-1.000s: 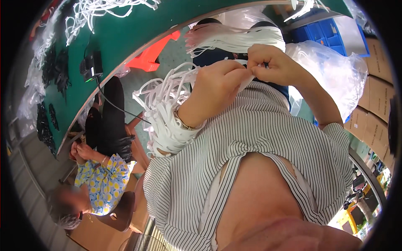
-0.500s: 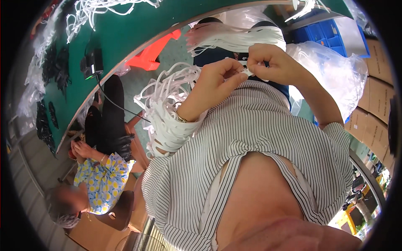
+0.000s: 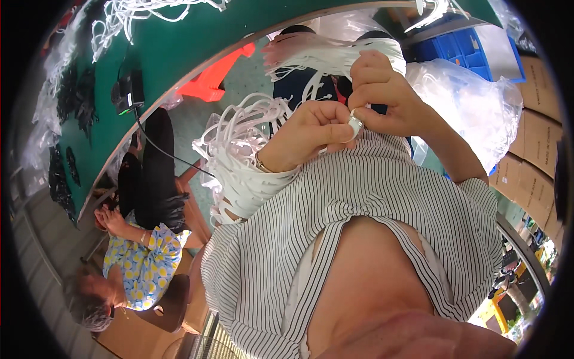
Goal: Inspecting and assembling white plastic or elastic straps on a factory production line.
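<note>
My left hand (image 3: 317,128) is closed, thumb and forefinger pinching a small white piece with a shiny face (image 3: 356,124); its exact kind is too small to tell. My right hand (image 3: 385,99) is closed against the top of the same piece, its thumb and forefinger touching it, the other fingers curled. Many white cord loops (image 3: 239,179) are wound around my left forearm and hang off its outer side. More white cords (image 3: 326,54) lie in a bundle across my knees, beyond both hands.
A green table (image 3: 161,45) curves along the far left, bearing white cords (image 3: 134,21), black strips (image 3: 86,99) and a black device (image 3: 128,93). A red plastic object (image 3: 209,84) is below its edge. At left a co-worker (image 3: 143,257) sits. Clear bags (image 3: 466,107), blue bin (image 3: 457,51), cartons (image 3: 535,137) stand right.
My hands have tilted, and the small white piece has turned upright and moved slightly nearer to me. My right fingers have lifted higher. The co-worker's head and hands have shifted slightly.
</note>
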Tool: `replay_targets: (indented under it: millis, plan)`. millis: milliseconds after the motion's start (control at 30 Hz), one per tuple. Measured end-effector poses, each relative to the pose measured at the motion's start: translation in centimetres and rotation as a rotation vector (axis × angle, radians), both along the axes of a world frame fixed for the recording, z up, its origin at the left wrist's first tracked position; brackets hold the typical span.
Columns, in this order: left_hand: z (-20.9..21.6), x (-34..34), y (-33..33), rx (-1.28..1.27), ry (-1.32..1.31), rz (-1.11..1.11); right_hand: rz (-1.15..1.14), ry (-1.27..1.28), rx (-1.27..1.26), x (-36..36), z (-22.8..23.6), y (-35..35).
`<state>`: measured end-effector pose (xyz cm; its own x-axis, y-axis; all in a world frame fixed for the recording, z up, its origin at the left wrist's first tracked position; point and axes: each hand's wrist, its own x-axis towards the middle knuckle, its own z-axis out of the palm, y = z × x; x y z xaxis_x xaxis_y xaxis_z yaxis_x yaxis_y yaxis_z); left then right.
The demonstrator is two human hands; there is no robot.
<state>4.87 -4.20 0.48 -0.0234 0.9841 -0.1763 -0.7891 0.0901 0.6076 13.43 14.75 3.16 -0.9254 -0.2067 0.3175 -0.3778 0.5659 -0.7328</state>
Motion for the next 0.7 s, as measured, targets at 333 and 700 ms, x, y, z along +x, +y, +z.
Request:
replay_targets:
  millis: [333, 700]
  plan:
    - [0.7, -0.5, 0.3, -0.205, 0.266, 0.150, -0.100, 0.023, -0.016, 0.3, -0.4, 0.3]
    - [1.2, -0.5, 0.3, -0.220, 0.267, 0.249, -0.102, -0.008, -0.102, 0.4, -1.0, 0.5]
